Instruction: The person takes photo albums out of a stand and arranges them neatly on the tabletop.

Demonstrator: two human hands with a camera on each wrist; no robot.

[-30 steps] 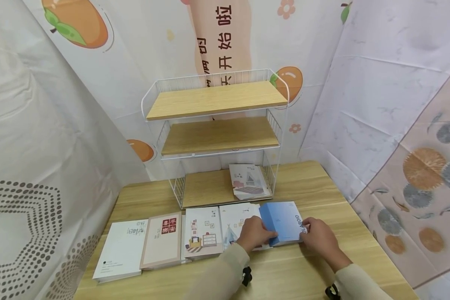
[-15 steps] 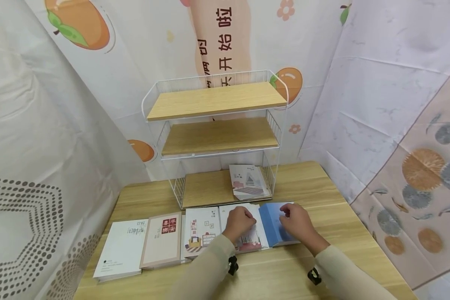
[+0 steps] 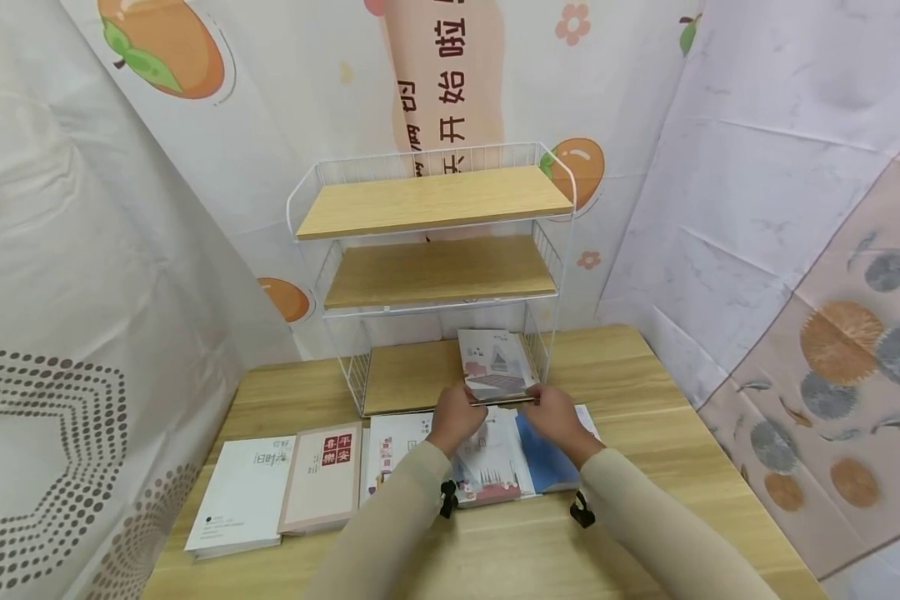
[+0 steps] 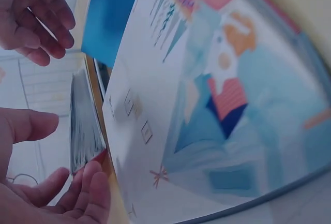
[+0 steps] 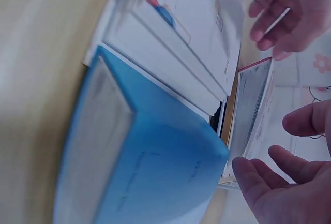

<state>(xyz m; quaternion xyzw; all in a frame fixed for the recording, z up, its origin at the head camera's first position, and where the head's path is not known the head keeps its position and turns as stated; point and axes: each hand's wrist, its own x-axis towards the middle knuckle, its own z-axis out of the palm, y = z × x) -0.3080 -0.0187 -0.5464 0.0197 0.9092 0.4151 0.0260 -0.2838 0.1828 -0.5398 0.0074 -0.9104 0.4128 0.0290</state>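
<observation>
On the bottom shelf lies a white illustrated book, its page edges facing me. My left hand is at its near left corner, fingers loosely spread, fingertips right at the edge in the left wrist view. At the near right corner is my right hand, its thumb and fingers apart around the book's end in the right wrist view. Below my forearms, a white book with a tent picture and a blue book lie side by side on the table.
Further left in the row are a white picture book, a beige book with red squares and a plain white book. Above my hands rise the rack's middle board and top board, in white wire framing. Printed cloth hangs behind.
Both hands have left the blue book and the tent-picture book in the row and reached forward to the book on the bottom shelf. The books themselves lie as before.
</observation>
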